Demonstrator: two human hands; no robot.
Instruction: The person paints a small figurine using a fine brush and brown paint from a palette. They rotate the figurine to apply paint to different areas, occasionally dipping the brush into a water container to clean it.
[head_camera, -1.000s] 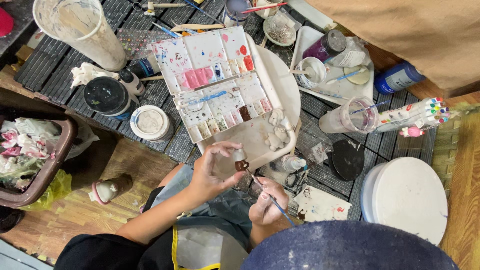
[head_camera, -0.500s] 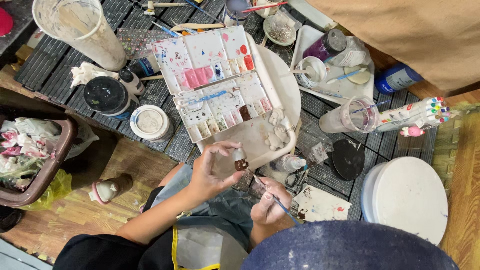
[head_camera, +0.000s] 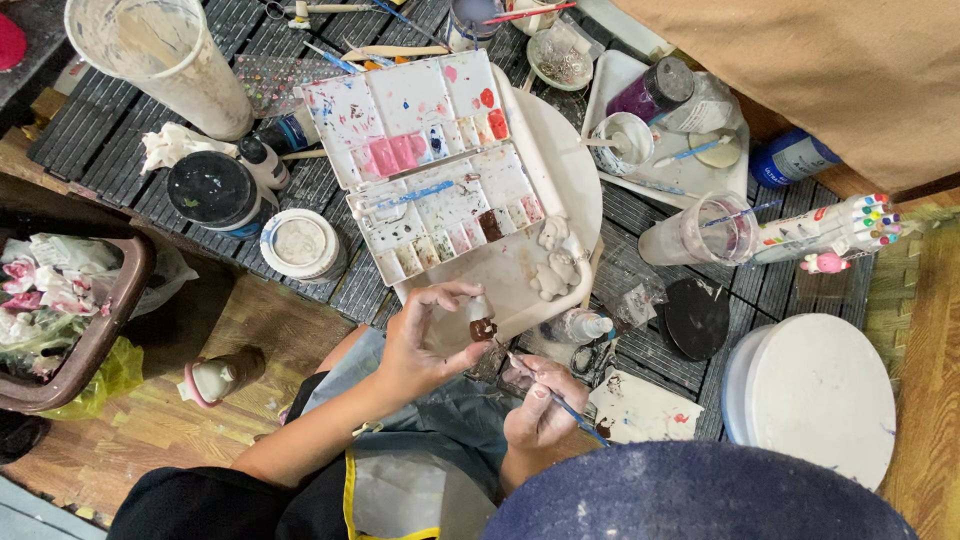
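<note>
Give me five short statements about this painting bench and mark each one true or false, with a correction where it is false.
1. The left hand pinches a small brown piece at its fingertips. True.
2. The right hand holds a pair of scissors. False: it holds a thin paintbrush, tip toward the brown piece.
3. The paint palette is closed. False: it lies open, lid folded back, wells showing.
4. A set of coloured markers lies at the right of the bench. True.
5. The brown bin at the left holds paint tubes. False: it holds crumpled paper stained with pink.
</note>
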